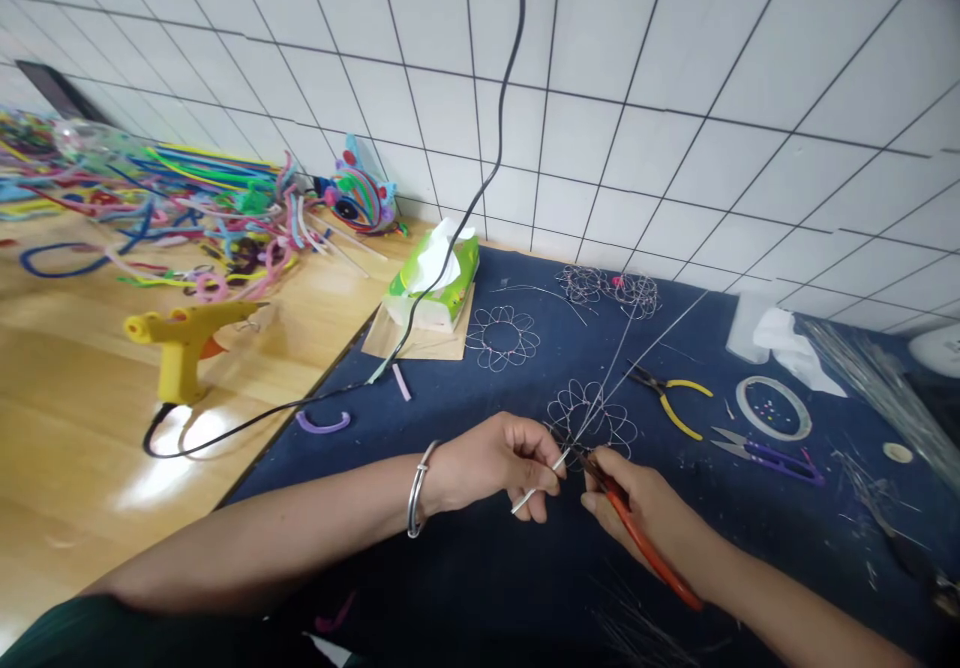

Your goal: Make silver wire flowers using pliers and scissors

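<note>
Left fingers pinch the wires [595, 415], left hand [499, 463] over dark mat [442, 403], right hand [637, 493] wrapped round red pliers [631, 525]; loose pinch could let wires spring into wire flower [619, 426]

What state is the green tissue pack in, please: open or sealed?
It is open: the tissue pack has white tissue sticking out of its top.

Held pliers [628, 522] show orange-red handles; the second pliers [663, 389], yellow. Scissors [766, 453]: purple handles. Glue gun [180, 345]: yellow. Tissue pack [463, 278]: green and white. Mat [442, 398]: dark blue (pale specks noted). Wall [585, 138]: white, dark grid lines.
</note>
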A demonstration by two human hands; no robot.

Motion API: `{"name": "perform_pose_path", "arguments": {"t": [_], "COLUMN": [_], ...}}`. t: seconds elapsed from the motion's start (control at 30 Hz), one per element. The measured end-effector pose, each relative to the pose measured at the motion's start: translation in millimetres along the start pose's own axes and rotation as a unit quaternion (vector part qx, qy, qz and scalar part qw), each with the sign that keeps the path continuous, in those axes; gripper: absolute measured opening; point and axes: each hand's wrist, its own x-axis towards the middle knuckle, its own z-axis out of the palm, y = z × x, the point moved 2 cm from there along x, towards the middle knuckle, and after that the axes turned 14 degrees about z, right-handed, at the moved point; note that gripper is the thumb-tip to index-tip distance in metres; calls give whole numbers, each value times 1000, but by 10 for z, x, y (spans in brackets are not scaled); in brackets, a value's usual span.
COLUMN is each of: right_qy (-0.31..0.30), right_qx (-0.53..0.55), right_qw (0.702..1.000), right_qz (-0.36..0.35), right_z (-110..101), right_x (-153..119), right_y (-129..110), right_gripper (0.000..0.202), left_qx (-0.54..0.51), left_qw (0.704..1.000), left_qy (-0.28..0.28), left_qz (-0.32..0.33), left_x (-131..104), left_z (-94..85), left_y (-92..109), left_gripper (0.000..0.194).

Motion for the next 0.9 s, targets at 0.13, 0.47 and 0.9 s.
{"name": "perform_pose_path", "arguments": {"t": [0.13,0.47,0.9], "right_qy": [-8,-4,-27], "right_qx": [11,12,12], "right_qw": [1000,1000,1000], "right_qz": [9,-2,-6], "right_z": [-12,-5,-53], "right_x": [-3,19,-39], "right_y": [-10,22,-31], "right_gripper": [6,5,16], "left_qx": [-10,-9,-20], "left_qw": [1000,1000,1000], "left_qy": [-2,-3,-11], "left_qz": [4,-1,0], "left_x": [-8,-10,-17], "left_z": [-11,-7,11], "left_y": [-18,4,10], "left_gripper": [19,19,20]}}
